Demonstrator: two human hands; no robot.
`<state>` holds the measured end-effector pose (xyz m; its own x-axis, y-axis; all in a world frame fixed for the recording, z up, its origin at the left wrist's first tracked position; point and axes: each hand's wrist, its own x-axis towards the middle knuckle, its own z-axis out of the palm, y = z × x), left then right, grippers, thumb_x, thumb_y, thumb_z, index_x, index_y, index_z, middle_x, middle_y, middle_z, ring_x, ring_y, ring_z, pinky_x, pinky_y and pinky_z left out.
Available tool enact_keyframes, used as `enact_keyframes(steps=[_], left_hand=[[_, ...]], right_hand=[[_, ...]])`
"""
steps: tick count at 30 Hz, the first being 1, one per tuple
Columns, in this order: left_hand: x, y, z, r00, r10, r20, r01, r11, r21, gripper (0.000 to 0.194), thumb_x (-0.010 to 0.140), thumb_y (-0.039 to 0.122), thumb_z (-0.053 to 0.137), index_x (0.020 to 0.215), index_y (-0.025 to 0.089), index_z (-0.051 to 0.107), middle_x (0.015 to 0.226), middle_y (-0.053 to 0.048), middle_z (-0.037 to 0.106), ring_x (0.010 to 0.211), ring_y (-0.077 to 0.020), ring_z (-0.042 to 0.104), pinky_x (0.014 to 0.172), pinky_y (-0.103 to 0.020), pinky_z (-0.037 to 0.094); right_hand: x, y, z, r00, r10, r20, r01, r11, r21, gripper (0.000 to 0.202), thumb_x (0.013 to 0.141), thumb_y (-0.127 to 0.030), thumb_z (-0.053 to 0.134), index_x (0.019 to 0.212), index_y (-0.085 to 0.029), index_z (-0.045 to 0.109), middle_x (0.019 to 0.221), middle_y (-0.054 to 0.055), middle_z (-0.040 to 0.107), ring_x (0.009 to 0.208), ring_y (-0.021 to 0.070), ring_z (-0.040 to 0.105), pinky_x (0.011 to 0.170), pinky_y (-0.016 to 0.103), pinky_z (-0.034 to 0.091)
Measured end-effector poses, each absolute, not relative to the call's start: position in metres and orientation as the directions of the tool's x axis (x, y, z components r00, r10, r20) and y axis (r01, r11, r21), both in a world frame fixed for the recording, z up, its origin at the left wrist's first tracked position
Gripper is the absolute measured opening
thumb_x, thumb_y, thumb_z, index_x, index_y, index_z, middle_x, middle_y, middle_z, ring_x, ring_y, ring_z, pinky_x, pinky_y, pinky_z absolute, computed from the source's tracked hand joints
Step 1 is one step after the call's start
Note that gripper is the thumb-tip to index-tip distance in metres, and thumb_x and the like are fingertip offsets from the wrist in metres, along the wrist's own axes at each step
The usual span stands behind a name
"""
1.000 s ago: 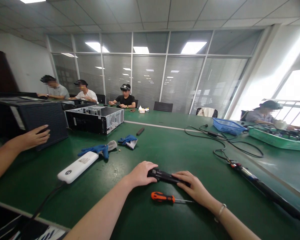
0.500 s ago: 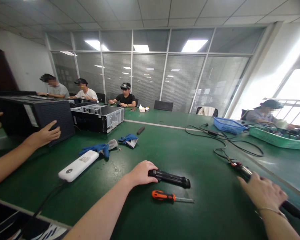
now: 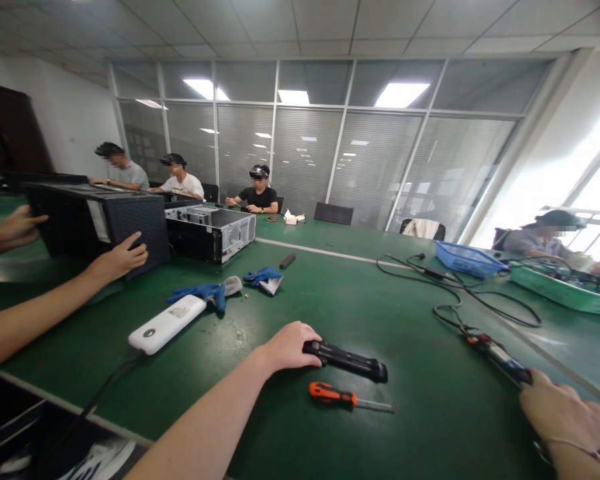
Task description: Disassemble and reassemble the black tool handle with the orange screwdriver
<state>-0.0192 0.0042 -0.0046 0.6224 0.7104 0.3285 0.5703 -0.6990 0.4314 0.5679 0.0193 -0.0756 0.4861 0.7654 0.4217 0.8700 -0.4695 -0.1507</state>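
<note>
My left hand [image 3: 291, 345] is closed round the left end of a black, tube-like object [image 3: 353, 360] that lies on the green table [image 3: 260, 413]. Just below that object is an orange and black screwdriver [image 3: 333, 395], its shaft pointing right. On the right, my right hand [image 3: 563, 410] is by the near end of a dark, corded tool [image 3: 500, 359]; its fingers are partly out of sight, so its grip is unclear. The tool's black cord [image 3: 445, 308] runs away across the table.
At left, another person's hands [image 3: 120, 257] hold a black computer case [image 3: 135, 230]. An open case [image 3: 210, 233], blue gloves [image 3: 207, 293], a white power bank-like box [image 3: 169, 325], a blue basket [image 3: 467, 261] and a green basket [image 3: 563, 288] also lie there. Several people sit around.
My right hand has moved right and nearer along the corded tool. My left hand keeps its place on the black object. The whole view has shifted slightly.
</note>
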Motion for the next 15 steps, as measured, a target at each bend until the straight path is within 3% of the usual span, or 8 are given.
enact_keyframes(steps=[2, 4, 9, 15], left_hand=[[-0.019, 0.004, -0.005, 0.625, 0.707, 0.332, 0.567, -0.703, 0.43, 0.049, 0.067, 0.043, 0.079, 0.108, 0.018, 0.069, 0.108, -0.01, 0.069, 0.101, -0.0267, 0.062, 0.093, -0.036, 0.044], [-0.018, 0.004, -0.005, 0.626, 0.703, 0.336, 0.563, -0.706, 0.43, 0.049, 0.067, 0.043, 0.079, 0.108, 0.018, 0.069, 0.107, -0.01, 0.069, 0.101, -0.0267, 0.062, 0.094, -0.036, 0.043], [-0.016, 0.002, -0.003, 0.645, 0.684, 0.341, 0.54, -0.724, 0.43, 0.048, 0.067, 0.042, 0.08, 0.106, 0.016, 0.069, 0.105, -0.01, 0.069, 0.099, -0.026, 0.062, 0.092, -0.035, 0.044], [-0.013, -0.002, 0.006, 0.673, 0.595, 0.44, 0.467, -0.802, 0.372, 0.048, 0.07, 0.041, 0.077, 0.111, 0.018, 0.066, 0.111, -0.01, 0.067, 0.103, -0.0257, 0.06, 0.093, -0.037, 0.044]], right_hand=[[0.55, 0.016, -0.068, 0.528, 0.774, 0.348, 0.846, -0.515, -0.138, 0.042, 0.076, -0.047, 0.042, 0.104, -0.03, 0.067, 0.095, 0.025, 0.064, 0.086, 0.0471, 0.059, 0.058, 0.056, 0.037], [0.522, 0.015, -0.061, 0.461, 0.834, 0.305, 0.887, -0.445, -0.124, 0.047, 0.077, -0.048, 0.041, 0.113, -0.029, 0.064, 0.097, 0.021, 0.066, 0.086, 0.044, 0.06, 0.057, 0.051, 0.041], [0.427, 0.018, -0.047, 0.094, 0.898, 0.429, 0.995, -0.077, -0.056, 0.049, 0.086, -0.044, 0.033, 0.123, -0.024, 0.059, 0.1, 0.013, 0.067, 0.087, 0.033, 0.06, 0.069, 0.044, 0.048], [0.324, 0.015, -0.023, -0.273, 0.886, 0.375, 0.897, 0.375, -0.232, 0.04, 0.087, -0.038, 0.045, 0.122, -0.026, 0.06, 0.11, 0.007, 0.066, 0.099, 0.0263, 0.058, 0.088, 0.041, 0.045]])
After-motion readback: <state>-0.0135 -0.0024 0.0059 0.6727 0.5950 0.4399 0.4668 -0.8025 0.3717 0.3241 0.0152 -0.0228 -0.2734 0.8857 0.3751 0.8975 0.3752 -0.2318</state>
